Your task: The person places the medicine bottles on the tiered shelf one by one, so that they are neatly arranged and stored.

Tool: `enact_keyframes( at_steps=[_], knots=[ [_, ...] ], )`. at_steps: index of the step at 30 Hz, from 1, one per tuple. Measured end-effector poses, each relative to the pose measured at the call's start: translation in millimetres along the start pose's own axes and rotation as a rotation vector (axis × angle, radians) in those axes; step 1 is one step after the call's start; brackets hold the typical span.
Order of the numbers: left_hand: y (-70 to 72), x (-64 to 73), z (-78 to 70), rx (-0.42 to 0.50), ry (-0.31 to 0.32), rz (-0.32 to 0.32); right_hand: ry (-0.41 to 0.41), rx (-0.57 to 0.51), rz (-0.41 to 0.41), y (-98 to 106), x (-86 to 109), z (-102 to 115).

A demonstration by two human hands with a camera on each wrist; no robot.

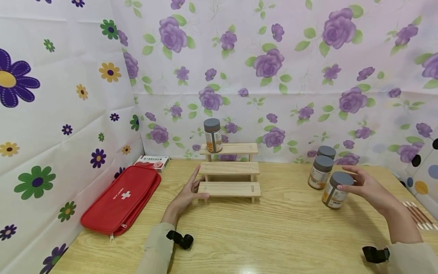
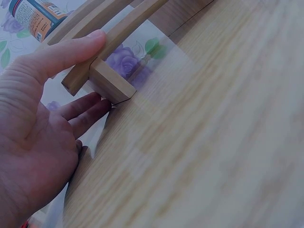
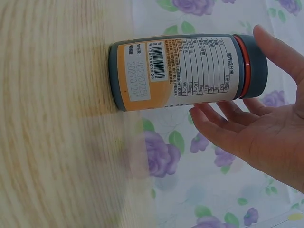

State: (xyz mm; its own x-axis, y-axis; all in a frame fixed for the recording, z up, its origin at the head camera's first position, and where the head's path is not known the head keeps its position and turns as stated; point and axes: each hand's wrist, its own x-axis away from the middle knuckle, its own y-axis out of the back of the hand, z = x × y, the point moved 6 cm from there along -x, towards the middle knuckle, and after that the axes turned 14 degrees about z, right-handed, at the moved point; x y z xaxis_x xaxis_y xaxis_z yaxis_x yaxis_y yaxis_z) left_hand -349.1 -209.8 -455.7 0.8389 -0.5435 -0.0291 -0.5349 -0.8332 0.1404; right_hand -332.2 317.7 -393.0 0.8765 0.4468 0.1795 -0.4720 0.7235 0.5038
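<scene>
My left hand (image 1: 183, 198) holds the left end of a three-step wooden display rack (image 1: 229, 168). In the left wrist view the thumb (image 2: 78, 51) lies over the lowest step and the fingers are beside its leg. A grey-lidded supplement jar (image 1: 213, 141) stands on the top step, at its left. On the right, my right hand (image 1: 373, 190) grips another such jar (image 1: 334, 197) by its lid, thumb on one side and fingers on the other. Its label (image 3: 190, 71) and barcode face the right wrist camera, and its base is at the tabletop.
Two more jars (image 1: 318, 179) (image 1: 326, 152) stand just behind the gripped one. A red first-aid pouch (image 1: 119, 199) lies at the left, with a small white-and-red box (image 1: 154, 163) behind it. White-tipped brown swabs (image 1: 420, 216) lie at the far right. Flowered cloth (image 1: 287, 102) walls the table.
</scene>
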Motion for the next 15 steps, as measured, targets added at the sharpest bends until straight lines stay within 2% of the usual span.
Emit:
enact_keyframes(
  at_steps=[5, 15],
  knots=[
    [-0.4, -0.2, -0.6, 0.009, -0.002, 0.002, 0.003, 0.030, -0.004, 0.1, 0.9, -2.2],
    [-0.8, 0.4, -2.1, 0.009, -0.001, -0.006, -0.013, 0.005, -0.005, 0.0, 0.9, -3.5]
  ],
)
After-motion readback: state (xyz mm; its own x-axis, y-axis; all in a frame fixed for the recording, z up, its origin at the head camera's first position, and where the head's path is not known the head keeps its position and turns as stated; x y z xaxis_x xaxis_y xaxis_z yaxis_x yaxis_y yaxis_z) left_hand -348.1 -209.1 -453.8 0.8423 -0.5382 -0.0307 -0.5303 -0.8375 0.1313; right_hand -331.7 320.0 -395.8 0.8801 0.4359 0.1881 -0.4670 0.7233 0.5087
